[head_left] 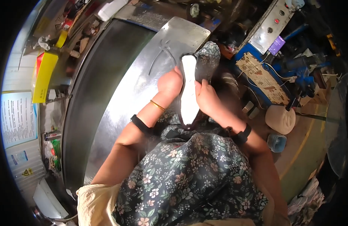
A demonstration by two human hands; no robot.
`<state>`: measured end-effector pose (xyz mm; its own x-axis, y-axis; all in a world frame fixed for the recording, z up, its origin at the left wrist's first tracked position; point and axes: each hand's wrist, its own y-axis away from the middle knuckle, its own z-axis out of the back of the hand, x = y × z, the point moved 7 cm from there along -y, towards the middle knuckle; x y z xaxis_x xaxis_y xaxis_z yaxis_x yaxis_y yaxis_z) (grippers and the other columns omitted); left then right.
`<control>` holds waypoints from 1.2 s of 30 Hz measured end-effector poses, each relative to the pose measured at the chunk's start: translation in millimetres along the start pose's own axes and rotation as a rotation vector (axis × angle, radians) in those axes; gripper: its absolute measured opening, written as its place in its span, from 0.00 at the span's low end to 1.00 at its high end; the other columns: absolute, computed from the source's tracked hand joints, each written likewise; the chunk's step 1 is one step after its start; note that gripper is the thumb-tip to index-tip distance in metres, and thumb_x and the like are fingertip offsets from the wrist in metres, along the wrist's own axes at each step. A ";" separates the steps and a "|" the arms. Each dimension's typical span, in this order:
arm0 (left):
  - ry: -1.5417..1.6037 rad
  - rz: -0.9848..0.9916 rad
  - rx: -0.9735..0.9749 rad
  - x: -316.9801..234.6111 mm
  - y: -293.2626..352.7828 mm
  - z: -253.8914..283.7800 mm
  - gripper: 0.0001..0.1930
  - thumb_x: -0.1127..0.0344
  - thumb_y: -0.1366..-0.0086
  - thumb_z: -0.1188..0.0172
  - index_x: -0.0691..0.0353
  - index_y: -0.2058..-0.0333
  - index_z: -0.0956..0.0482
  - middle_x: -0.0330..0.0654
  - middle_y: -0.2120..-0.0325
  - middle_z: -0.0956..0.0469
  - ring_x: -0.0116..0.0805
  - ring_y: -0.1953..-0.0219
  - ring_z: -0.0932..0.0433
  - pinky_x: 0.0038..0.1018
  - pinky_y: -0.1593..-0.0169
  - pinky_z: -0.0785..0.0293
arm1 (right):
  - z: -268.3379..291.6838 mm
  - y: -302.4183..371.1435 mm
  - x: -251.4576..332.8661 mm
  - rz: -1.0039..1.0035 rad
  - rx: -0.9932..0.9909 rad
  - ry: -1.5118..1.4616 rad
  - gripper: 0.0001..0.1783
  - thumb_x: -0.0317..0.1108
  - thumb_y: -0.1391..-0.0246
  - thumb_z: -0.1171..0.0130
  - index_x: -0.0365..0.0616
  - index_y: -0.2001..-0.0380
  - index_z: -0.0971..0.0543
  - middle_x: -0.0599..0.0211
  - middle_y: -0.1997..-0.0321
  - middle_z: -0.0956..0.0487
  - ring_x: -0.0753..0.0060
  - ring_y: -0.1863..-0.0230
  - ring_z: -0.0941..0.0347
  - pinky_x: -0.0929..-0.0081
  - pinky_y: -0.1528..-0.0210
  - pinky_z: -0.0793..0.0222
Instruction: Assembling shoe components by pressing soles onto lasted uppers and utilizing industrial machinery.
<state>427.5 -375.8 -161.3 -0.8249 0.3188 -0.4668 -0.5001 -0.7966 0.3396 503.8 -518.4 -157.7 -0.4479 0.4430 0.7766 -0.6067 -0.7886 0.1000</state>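
I've got L hand [170, 83] & R hand [208, 98] gripping the shoe [188, 86] by opposite sides, white sole [188, 100] up, nr right edge of the metal table [185, 32]. Prob. light, stiff lengthwise, dark rim [187, 127] maybe softer; I'd hold both sides, approx. midway, w/ light pressure.

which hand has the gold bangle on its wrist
The left hand: a thin gold bangle circles its wrist, between hand and black wristband. The right hand has a black wristband too, but no gold bangle.
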 end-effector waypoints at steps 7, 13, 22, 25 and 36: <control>-0.852 -0.701 -0.342 -23.5 12.2 12.0 0.16 0.59 0.29 0.55 0.67 0.66 0.28 0.49 0.82 0.23 0.50 0.82 0.23 0.41 0.77 0.26 | -26.2 -9.0 15.7 0.063 0.012 0.049 0.22 0.42 0.34 0.55 0.28 0.67 0.33 0.32 0.75 0.24 0.29 0.68 0.25 0.43 0.65 0.29; 0.039 -0.193 0.050 27.7 53.8 -12.0 0.30 0.56 0.28 0.57 0.72 0.36 0.47 0.70 0.56 0.26 0.62 0.60 0.21 0.46 0.51 0.25 | -22.3 8.1 10.5 0.094 -0.137 0.024 0.20 0.42 0.35 0.53 0.31 0.62 0.32 0.34 0.73 0.24 0.29 0.69 0.27 0.42 0.65 0.31; 1.504 0.106 0.467 24.6 -11.4 -36.6 0.34 0.40 0.26 0.64 0.68 0.41 0.34 0.50 0.45 0.27 0.40 0.45 0.28 0.35 0.37 0.37 | -6.2 -41.0 -50.5 -0.321 0.226 -0.513 0.33 0.56 0.32 0.59 0.29 0.55 0.28 0.53 0.69 0.20 0.64 0.73 0.22 0.66 0.74 0.29; 1.470 0.229 0.610 4.1 -49.8 -34.3 0.34 0.38 0.28 0.62 0.68 0.47 0.28 0.50 0.54 0.22 0.42 0.54 0.23 0.36 0.44 0.29 | 4.6 -112.9 -54.2 -0.421 0.099 -0.587 0.34 0.57 0.32 0.59 0.30 0.57 0.24 0.60 0.61 0.19 0.66 0.62 0.22 0.70 0.65 0.28; 0.788 0.060 0.226 14.1 -55.0 -23.2 0.23 0.54 0.29 0.60 0.69 0.61 0.23 0.55 0.65 0.19 0.51 0.64 0.20 0.42 0.56 0.24 | -7.4 -105.2 62.1 0.308 -0.245 0.444 0.14 0.41 0.36 0.54 0.42 0.65 0.27 0.51 0.68 0.19 0.45 0.69 0.22 0.53 0.65 0.26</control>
<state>449.5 -339.4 -205.5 -0.4667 -0.2424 -0.8505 -0.5716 -0.6512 0.4992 534.9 -404.8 -124.6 -0.8274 0.3870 0.4069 -0.5153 -0.8112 -0.2763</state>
